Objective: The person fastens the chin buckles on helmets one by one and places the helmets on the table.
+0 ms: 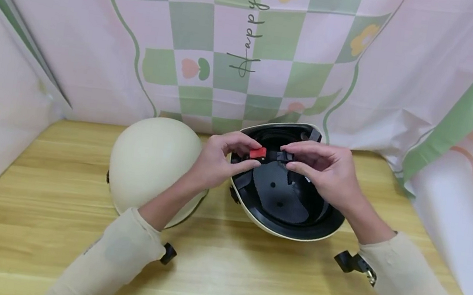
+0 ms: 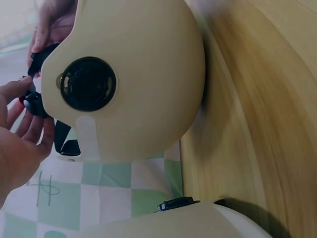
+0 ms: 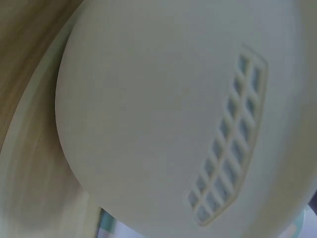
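Observation:
A cream helmet (image 1: 291, 232) lies upside down on the table, its black lining facing up. Over its opening, my left hand (image 1: 218, 161) pinches the red buckle end (image 1: 257, 153) of the chin strap between thumb and fingers. Opposite it, my right hand (image 1: 332, 175) pinches a black buckle piece (image 1: 281, 156); the two pieces are in line, close together. In the left wrist view, the helmet's side shows a round black disc (image 2: 89, 83), with both hands at the rim. The right wrist view is filled by the cream shell (image 3: 143, 109) with its vent grille (image 3: 230, 139).
A second cream helmet (image 1: 152, 163) sits dome up to the left, close beside the first. Both stand on a wooden table (image 1: 218, 276). A patterned curtain (image 1: 234, 31) hangs behind, with pale cloth at both sides. Small black wrist mounts (image 1: 349, 262) stick out by the sleeves.

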### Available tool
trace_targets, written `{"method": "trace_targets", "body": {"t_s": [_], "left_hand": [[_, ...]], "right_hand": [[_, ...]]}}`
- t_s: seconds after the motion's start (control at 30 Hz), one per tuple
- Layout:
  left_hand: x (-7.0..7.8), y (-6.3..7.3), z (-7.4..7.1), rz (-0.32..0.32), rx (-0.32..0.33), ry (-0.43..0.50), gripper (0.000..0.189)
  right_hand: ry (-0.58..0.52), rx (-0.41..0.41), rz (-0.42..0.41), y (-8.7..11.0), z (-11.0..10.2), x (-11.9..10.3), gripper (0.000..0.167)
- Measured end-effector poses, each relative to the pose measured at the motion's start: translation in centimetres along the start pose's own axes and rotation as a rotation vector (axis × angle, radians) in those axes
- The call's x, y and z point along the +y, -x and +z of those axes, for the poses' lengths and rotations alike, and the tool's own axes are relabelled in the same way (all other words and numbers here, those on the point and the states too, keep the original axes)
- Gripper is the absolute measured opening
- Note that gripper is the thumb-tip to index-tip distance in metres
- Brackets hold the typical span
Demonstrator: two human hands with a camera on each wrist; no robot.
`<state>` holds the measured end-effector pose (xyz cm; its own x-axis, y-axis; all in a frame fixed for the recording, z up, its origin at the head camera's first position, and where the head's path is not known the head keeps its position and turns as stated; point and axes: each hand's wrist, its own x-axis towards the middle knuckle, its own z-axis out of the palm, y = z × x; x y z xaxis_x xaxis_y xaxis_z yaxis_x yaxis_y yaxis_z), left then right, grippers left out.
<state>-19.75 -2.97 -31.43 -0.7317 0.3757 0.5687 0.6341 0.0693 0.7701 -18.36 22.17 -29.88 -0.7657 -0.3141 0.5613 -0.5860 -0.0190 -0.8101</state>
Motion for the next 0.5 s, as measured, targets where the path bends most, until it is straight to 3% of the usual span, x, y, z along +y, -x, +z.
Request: {"method": "trace_targets", "body": {"t_s": [0.3, 0.5], "left_hand": [[-0.13, -0.16, 0.50, 0.040, -0.012, 0.012, 0.027], [-0.14, -0.26, 0.59, 0.015, 0.004, 0.051, 0.027]], "right_hand": [[0.022, -0.004, 0.014, 0.11, 0.50, 0.50, 0.029], [0.195, 0.030, 0.070, 0.14, 0.59, 0.53, 0.033]]}}
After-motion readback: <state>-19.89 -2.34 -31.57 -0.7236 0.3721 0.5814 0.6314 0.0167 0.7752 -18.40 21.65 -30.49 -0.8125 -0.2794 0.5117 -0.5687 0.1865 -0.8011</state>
